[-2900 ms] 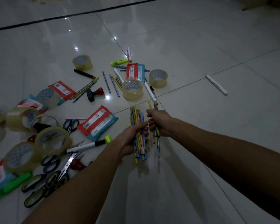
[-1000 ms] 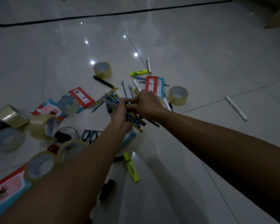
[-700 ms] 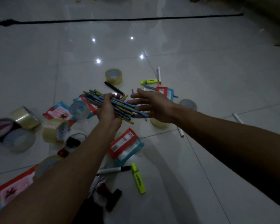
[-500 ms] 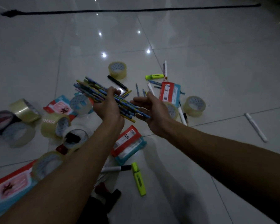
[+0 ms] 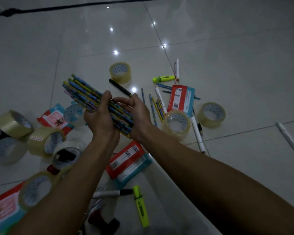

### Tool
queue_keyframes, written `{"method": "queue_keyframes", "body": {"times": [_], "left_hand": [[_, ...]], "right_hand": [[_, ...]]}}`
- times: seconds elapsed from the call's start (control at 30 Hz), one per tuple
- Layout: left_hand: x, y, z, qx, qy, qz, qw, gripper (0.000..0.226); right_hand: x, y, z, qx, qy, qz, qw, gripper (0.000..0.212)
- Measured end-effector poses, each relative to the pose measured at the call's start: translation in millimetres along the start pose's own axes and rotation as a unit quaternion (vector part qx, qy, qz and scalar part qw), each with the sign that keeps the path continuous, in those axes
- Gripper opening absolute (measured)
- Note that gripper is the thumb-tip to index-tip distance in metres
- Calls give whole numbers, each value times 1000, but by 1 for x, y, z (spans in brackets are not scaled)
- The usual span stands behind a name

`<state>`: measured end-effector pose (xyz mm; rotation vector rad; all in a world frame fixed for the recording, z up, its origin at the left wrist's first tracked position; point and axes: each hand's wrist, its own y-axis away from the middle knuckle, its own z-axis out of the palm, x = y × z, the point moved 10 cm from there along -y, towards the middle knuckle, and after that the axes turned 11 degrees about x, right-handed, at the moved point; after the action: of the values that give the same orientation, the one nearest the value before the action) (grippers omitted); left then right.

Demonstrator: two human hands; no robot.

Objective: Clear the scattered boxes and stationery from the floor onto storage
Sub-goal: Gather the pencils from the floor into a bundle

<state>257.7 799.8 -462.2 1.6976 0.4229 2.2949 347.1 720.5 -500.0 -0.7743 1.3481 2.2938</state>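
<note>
Both our hands are clamped on one bundle of blue-and-yellow patterned pencils (image 5: 92,99), held slanted above the glossy white tiled floor (image 5: 227,48): left hand (image 5: 100,119) wraps the middle, right hand (image 5: 139,116) cups the near end, fingers curled over the top. We judge the pencils light and stiff, but smooth and prone to fan out or slide; squeezing at mid-length seems safest. More loose pencils (image 5: 155,106) lie just beside a clear tape roll (image 5: 176,123).

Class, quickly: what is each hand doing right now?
Left hand: holding the pencils.
Right hand: holding the same pencils at their near end.
</note>
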Motion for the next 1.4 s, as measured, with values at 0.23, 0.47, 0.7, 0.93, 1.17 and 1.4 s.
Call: {"method": "queue_keyframes", "body": {"times": [0.23,0.47,0.7,0.93,1.17,1.4], "left_hand": [[-24,-25,-15,-7,-48,-84,995,22],[-31,-55,-31,-15,-100,-153,983,32],[-45,-60,-38,11,-101,-174,980,46],[-26,-45,-32,8,-113,-163,980,24],[3,-46,-51,-33,-142,-158,977,15],[-12,-45,-65,19,-118,-217,969,25]], "right_hand": [[-42,-51,-37,49,319,-187,928,33],[-87,-119,-73,149,704,-287,632,22],[-70,-134,-70,178,767,-228,573,75],[-54,-137,-62,168,745,-237,600,60],[-46,-140,-56,123,764,-282,567,25],[-40,-138,-59,126,769,-293,554,27]]}}
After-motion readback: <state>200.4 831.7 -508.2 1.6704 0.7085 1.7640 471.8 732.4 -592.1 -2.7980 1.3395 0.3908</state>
